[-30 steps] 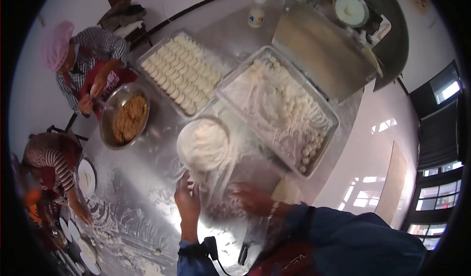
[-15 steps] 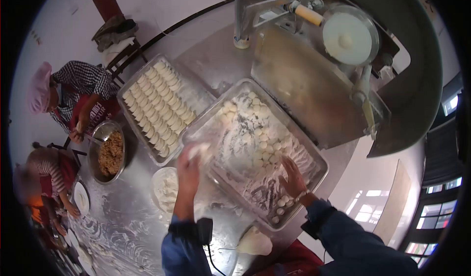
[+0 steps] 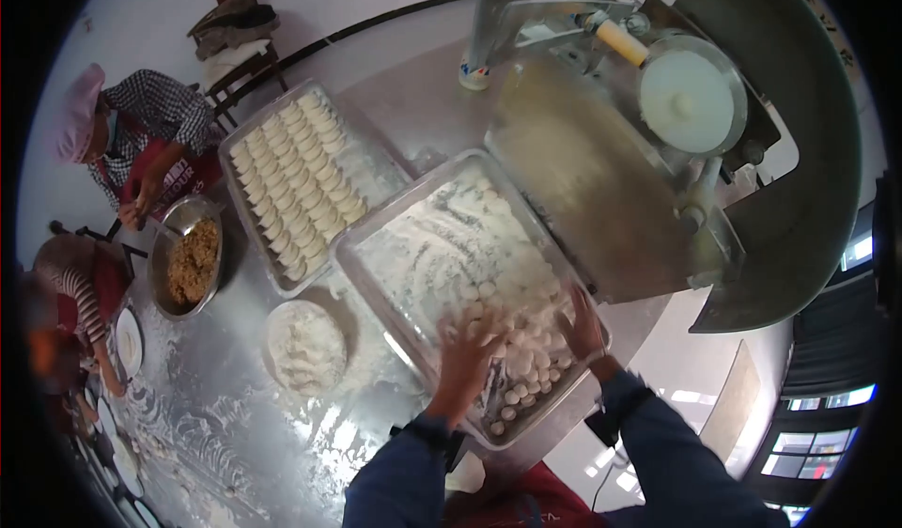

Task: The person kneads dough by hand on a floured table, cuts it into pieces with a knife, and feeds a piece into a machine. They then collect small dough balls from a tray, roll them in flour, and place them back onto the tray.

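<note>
A metal tray (image 3: 352, 251) dusted with flour lies in front of me. Small round dough pieces (image 3: 528, 357) are bunched at its near end, several of them loose by the near corner. On the left side of the bunch, my left hand (image 3: 462, 354) has its fingers spread over the flour and dough pieces. My right hand (image 3: 584, 326) is at the tray's right side, fingers stretched out, touching or just beside the pieces. Neither hand grips anything that I can see.
Left of the tray stand a bowl of flour (image 3: 305, 345) and a tray of shaped dumplings (image 3: 291, 180). A co-worker (image 3: 155, 143) holds a utensil at a bowl of filling (image 3: 193, 263). A large machine (image 3: 601, 180) with a round pan (image 3: 691, 96) stands at the back right.
My left hand, blurred near the flour bowl with white flour at it, has moved right into the tray. Dough pieces from the far end now lie gathered near me. The view has shifted slightly.
</note>
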A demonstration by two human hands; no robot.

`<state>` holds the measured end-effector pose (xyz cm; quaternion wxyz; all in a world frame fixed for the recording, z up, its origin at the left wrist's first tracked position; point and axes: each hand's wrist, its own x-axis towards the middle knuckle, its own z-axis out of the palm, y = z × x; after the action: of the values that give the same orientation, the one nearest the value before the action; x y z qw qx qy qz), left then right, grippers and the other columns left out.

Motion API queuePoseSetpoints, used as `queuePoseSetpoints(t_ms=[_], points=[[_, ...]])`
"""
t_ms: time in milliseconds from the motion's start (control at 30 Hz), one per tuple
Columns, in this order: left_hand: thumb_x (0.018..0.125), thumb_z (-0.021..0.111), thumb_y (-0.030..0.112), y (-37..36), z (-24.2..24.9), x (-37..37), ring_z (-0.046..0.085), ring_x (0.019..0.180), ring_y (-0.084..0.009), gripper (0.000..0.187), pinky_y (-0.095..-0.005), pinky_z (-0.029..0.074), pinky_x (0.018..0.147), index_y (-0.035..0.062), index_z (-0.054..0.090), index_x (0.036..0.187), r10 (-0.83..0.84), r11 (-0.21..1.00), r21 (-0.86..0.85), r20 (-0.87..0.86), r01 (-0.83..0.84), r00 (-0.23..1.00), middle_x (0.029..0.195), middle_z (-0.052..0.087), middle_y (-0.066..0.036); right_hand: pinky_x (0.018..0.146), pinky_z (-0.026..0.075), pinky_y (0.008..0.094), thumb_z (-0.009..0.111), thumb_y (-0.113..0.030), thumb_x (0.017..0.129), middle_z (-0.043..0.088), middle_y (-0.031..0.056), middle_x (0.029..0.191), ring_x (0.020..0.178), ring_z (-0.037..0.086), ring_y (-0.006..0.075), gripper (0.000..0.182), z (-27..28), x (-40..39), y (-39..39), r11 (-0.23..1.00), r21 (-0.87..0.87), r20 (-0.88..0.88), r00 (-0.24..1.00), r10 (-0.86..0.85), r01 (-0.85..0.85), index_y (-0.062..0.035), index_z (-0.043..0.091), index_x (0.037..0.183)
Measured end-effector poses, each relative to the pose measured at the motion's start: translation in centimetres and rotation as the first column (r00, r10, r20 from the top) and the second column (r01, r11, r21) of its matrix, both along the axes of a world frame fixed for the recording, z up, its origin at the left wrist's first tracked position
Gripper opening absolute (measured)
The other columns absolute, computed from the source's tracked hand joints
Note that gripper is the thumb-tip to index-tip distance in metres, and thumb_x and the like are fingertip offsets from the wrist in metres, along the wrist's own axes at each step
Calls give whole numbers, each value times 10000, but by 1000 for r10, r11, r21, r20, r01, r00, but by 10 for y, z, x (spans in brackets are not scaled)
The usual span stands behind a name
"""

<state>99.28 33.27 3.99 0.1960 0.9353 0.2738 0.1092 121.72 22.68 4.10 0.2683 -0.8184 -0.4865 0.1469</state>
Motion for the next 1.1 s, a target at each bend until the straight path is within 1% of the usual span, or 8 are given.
queuePoseSetpoints(t_ms=[200, 400, 567, 667, 767, 867, 1033, 1100], points=[[758, 540, 72, -48, 46, -129, 409, 1205, -324, 405, -525, 308, 1003, 99, 581, 1161, 391, 918, -84, 14, -389, 920, 1263, 470, -145, 1053, 254, 489, 641, -282, 773, 200, 261, 1443, 1317, 235, 426, 824, -56, 18, 157, 971, 8, 263, 937, 230, -241, -106, 188, 1438], [802, 507, -15, -133, 68, -198, 509, 1032, -309, 301, -393, 409, 909, 43, 606, 1081, 807, 520, -304, -130, -798, 576, 1079, 565, -143, 1054, 245, 470, 640, -393, 762, 271, 234, 1425, 1308, 243, 422, 801, -56, -31, 194, 956, 84, 139, 953, 269, -282, -129, 260, 1416], [773, 539, -1, -194, 53, -213, 485, 1051, -317, 323, -413, 378, 921, 86, 596, 1079, 831, 427, -401, -181, -811, 527, 1097, 553, -125, 1069, 122, 561, 635, -410, 755, 202, 183, 1472, 1361, 157, 386, 740, 3, -98, 18, 511, -275, 140, 492, 859, -814, -226, 325, 1402], [771, 543, 5, -219, 56, -215, 485, 1050, -319, 322, -412, 380, 918, 87, 596, 1078, 817, 466, -373, -166, -802, 552, 1096, 554, -122, 1058, 120, 576, 642, -405, 767, 193, 183, 1476, 1360, 155, 386, 745, 9, -63, 7, 322, -585, -85, 452, 888, -744, -208, 317, 1407], [762, 545, -2, -247, 54, -225, 497, 1028, -324, 321, -415, 394, 894, 81, 597, 1067, 834, 441, -395, -153, -806, 531, 1096, 556, -120, 1028, 121, 627, 643, -405, 762, 237, 207, 1449, 1349, 157, 405, 763, -37, -19, 0, 933, -303, 355, 886, 299, -194, -186, 310, 1413], [746, 553, -22, -278, 50, -228, 507, 1007, -331, 327, -422, 401, 877, 69, 595, 1057, 853, 411, -418, -137, -810, 503, 1075, 565, -131, 1013, 92, 659, 584, -416, 803, 228, 206, 1445, 1345, 171, 404, 772, -91, -54, -20, 972, -224, 521, 834, 181, -71, -216, 207, 1446], [747, 550, -5, -327, 63, -228, 510, 994, -337, 299, -433, 394, 871, 60, 595, 1035, 827, 438, -436, -149, -786, 543, 1039, 575, -146, 960, 205, 701, 449, -535, 861, 246, 156, 1460, 1355, 109, 429, 657, -10, -110, -74, 479, -655, 297, 384, 874, -584, -209, 296, 1411], [747, 552, 4, -343, 70, -230, 509, 993, -338, 296, -435, 392, 869, 61, 597, 1034, 822, 423, -430, -188, -798, 537, 1041, 574, -143, 956, 213, 697, 445, -544, 859, 264, 156, 1449, 1343, 135, 435, 632, -62, -58, -64, 763, -502, 484, 598, 639, -408, -220, 332, 1390]])
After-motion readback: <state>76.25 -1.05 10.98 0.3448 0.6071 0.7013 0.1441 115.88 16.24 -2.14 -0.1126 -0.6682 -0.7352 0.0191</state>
